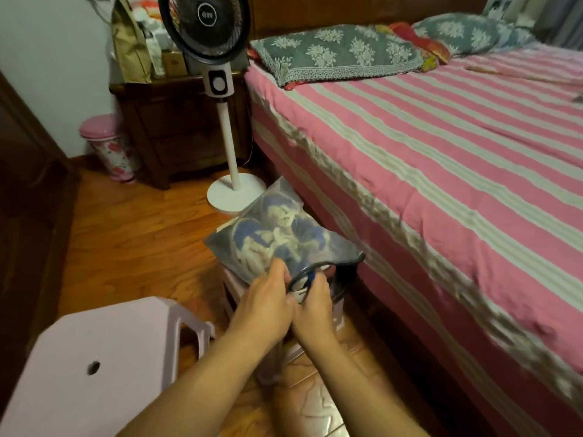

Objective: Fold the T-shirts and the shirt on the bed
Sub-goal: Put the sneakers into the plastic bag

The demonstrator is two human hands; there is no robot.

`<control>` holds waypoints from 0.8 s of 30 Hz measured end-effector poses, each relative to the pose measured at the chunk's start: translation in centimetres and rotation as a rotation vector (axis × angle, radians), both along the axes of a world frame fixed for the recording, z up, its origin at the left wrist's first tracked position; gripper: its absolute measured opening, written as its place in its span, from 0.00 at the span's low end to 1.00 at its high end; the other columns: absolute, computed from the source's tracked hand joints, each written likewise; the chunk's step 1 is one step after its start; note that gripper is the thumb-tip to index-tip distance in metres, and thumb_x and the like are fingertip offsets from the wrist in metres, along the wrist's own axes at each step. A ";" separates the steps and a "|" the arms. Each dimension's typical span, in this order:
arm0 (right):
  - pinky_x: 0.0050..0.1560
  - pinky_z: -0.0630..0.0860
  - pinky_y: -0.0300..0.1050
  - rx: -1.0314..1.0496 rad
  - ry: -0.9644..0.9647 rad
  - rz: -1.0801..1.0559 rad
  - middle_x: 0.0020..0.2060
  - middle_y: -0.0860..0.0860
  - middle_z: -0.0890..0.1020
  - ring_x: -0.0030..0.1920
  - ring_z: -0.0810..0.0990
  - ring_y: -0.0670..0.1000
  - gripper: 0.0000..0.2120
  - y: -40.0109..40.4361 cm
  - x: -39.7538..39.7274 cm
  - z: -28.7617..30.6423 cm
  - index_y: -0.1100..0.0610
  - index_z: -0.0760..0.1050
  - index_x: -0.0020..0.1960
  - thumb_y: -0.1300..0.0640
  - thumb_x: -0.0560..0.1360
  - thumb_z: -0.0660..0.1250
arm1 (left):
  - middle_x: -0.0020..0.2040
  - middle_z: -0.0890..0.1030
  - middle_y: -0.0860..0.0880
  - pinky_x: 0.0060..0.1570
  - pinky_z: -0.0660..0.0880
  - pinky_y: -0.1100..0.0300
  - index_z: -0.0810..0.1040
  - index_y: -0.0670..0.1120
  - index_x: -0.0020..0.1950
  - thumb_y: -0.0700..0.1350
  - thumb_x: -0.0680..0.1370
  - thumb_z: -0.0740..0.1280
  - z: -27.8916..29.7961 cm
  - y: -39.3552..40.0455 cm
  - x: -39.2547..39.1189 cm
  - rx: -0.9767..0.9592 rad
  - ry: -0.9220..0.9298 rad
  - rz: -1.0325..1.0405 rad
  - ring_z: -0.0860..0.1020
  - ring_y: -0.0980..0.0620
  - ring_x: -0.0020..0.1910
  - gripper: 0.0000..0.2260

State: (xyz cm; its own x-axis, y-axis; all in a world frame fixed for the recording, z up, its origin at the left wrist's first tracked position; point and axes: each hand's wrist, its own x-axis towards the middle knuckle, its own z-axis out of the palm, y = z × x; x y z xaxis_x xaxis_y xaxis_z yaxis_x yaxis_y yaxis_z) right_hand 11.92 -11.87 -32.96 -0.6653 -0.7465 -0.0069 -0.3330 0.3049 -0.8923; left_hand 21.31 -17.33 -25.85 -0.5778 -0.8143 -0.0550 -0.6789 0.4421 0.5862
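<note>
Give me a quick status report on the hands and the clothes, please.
Both hands, left hand and right hand, grip the bag's zip edge. Clothes bag on stool beside bed. Nothing blocking.

A home bedroom: striped bed [441, 159], pillows [334, 53], nightstand [164, 127], standing fan [205, 26].

I see the bed [441, 159] covered in pink with pale green and white stripes. 2 pillows [337, 53] are grey-blue with white flowers. The clear bag [277, 234] holds blue and cream cloth, perhaps printed; it's blurred. The fan [205, 23] is black on white, the stool [104, 357] pale pink, the bin [108, 146] pink-flowered.
</note>
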 end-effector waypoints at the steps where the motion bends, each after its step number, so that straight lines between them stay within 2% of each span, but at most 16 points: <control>1: 0.59 0.71 0.44 0.044 0.068 0.052 0.56 0.48 0.75 0.60 0.74 0.51 0.18 -0.1 -0.2 -0.4 0.52 0.71 0.60 0.53 0.72 0.72 | 0.43 0.76 0.51 0.42 0.75 0.49 0.62 0.54 0.49 0.41 0.76 0.66 -0.1 -0.4 0.2 -0.003 -0.005 0.008 0.76 0.47 0.43 0.14; 2: 0.61 0.69 0.44 0.082 0.158 0.067 0.57 0.48 0.74 0.61 0.71 0.50 0.18 0.2 -0.4 -1.0 0.54 0.73 0.61 0.49 0.74 0.70 | 0.43 0.76 0.52 0.41 0.74 0.50 0.62 0.55 0.50 0.41 0.76 0.66 -0.1 -0.7 0.4 -0.002 -0.003 0.010 0.76 0.47 0.43 0.14; 4: 0.52 0.68 0.39 0.113 0.264 -0.004 0.52 0.48 0.74 0.54 0.72 0.48 0.18 1.0 -0.4 -1.2 0.54 0.76 0.61 0.46 0.76 0.67 | 0.41 0.76 0.51 0.40 0.73 0.51 0.61 0.55 0.50 0.40 0.75 0.65 -0.2 -1.1 0.8 0.008 0.014 -0.009 0.76 0.48 0.42 0.15; 7: 0.37 0.66 0.31 0.153 0.048 -0.019 0.39 0.45 0.75 0.44 0.78 0.49 0.08 -0.6 -0.8 0.3 0.56 0.77 0.55 0.58 0.77 0.68 | 0.41 0.75 0.50 0.41 0.74 0.47 0.60 0.55 0.49 0.37 0.74 0.64 -0.5 -1.0 0.5 0.021 -0.004 -0.079 0.75 0.45 0.42 0.16; 9: 0.35 0.66 0.24 0.151 -0.050 0.034 0.38 0.43 0.76 0.41 0.77 0.44 0.05 -2.1 -1.2 0.6 0.57 0.78 0.52 0.62 0.78 0.66 | 0.42 0.74 0.49 0.43 0.74 0.47 0.60 0.54 0.48 0.36 0.74 0.63 -0.7 -0.5 0.2 0.028 -0.035 -0.119 0.75 0.44 0.43 0.16; 11: 0.33 0.67 0.22 0.165 -0.122 0.018 0.37 0.44 0.78 0.38 0.79 0.38 0.05 -1.8 -1.3 0.5 0.59 0.79 0.48 0.65 0.78 0.64 | 0.44 0.73 0.50 0.44 0.73 0.48 0.60 0.55 0.47 0.36 0.75 0.63 -0.8 -0.3 0.3 0.046 -0.078 -0.147 0.75 0.44 0.46 0.16; 13: 0.36 0.74 0.28 0.131 -0.250 -0.171 0.35 0.47 0.82 0.32 0.81 0.38 0.07 0.4 -2.4 -0.3 0.58 0.78 0.45 0.65 0.78 0.64 | 0.45 0.73 0.51 0.45 0.71 0.51 0.61 0.53 0.45 0.37 0.74 0.64 -0.9 -0.8 1.1 0.083 -0.158 -0.136 0.74 0.44 0.47 0.15; 14: 0.41 0.80 0.38 0.090 -0.318 -0.345 0.36 0.49 0.83 0.33 0.83 0.42 0.06 1.4 -3.9 -0.9 0.56 0.78 0.45 0.61 0.79 0.64 | 0.45 0.73 0.52 0.45 0.71 0.52 0.62 0.53 0.44 0.38 0.74 0.65 -1.1 -1.1 1.6 0.110 -0.201 -0.123 0.74 0.45 0.48 0.14; 15: 0.46 0.82 0.48 0.082 -0.345 -0.479 0.39 0.51 0.84 0.37 0.84 0.48 0.06 2.1 -5.8 -0.8 0.52 0.78 0.46 0.54 0.79 0.64 | 0.45 0.72 0.52 0.46 0.72 0.52 0.62 0.53 0.44 0.40 0.74 0.66 -1.2 -1.4 2.1 0.132 -0.246 -0.109 0.75 0.44 0.48 0.13; 16: 0.48 0.81 0.52 0.093 -0.359 -0.525 0.42 0.50 0.84 0.41 0.84 0.52 0.09 2.5 -8.0 -0.7 0.50 0.77 0.47 0.45 0.78 0.63 | 0.47 0.72 0.52 0.48 0.74 0.51 0.62 0.54 0.44 0.43 0.74 0.68 -1.2 -1.5 2.4 0.134 -0.279 -0.096 0.75 0.44 0.50 0.14; 18: 0.44 0.78 0.51 0.079 -0.489 -0.429 0.43 0.50 0.82 0.42 0.80 0.51 0.19 1.5 -12.3 0.0 0.49 0.76 0.50 0.34 0.75 0.61 | 0.54 0.70 0.50 0.54 0.74 0.51 0.62 0.55 0.49 0.57 0.74 0.72 -1.1 -0.8 2.5 0.079 -0.331 -0.030 0.74 0.45 0.57 0.18; 19: 0.41 0.77 0.49 0.066 -0.580 -0.366 0.42 0.51 0.81 0.41 0.80 0.52 0.20 0.6 -13.5 1.1 0.52 0.76 0.50 0.35 0.77 0.62 | 0.58 0.67 0.49 0.56 0.73 0.51 0.62 0.54 0.54 0.62 0.73 0.71 -1.1 -0.2 2.2 0.063 -0.361 0.019 0.73 0.46 0.59 0.22; 21: 0.38 0.77 0.49 0.113 -0.557 -0.298 0.39 0.56 0.81 0.39 0.80 0.56 0.17 -1.0 -15.3 1.4 0.57 0.76 0.44 0.43 0.78 0.67 | 0.62 0.66 0.47 0.56 0.73 0.50 0.60 0.52 0.60 0.67 0.74 0.68 -1.5 1.2 1.4 0.042 -0.402 0.087 0.74 0.43 0.62 0.27; 23: 0.39 0.81 0.58 0.170 -0.437 -0.334 0.36 0.61 0.79 0.37 0.79 0.59 0.15 -1.1 -16.2 1.1 0.56 0.75 0.36 0.49 0.75 0.72 | 0.64 0.70 0.44 0.53 0.75 0.49 0.60 0.49 0.63 0.64 0.78 0.65 -2.7 1.7 1.4 0.015 -0.424 0.124 0.77 0.39 0.61 0.26; 24: 0.40 0.83 0.59 0.174 -0.453 -0.352 0.37 0.62 0.79 0.37 0.80 0.61 0.14 -0.6 -16.3 0.9 0.57 0.75 0.35 0.52 0.74 0.73 | 0.63 0.74 0.43 0.52 0.75 0.49 0.62 0.48 0.64 0.60 0.80 0.65 -3.1 1.5 1.7 0.004 -0.436 0.124 0.79 0.39 0.59 0.23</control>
State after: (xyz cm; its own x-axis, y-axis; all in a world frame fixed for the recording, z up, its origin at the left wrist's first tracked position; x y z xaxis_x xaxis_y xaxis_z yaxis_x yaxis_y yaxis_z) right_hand -4.42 -12.50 -32.03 -0.7748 -0.4444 -0.4497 0.2163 0.4821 -0.8490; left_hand 22.98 -15.88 -28.99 -0.3978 -0.8753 -0.2751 -0.9106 0.3400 0.2348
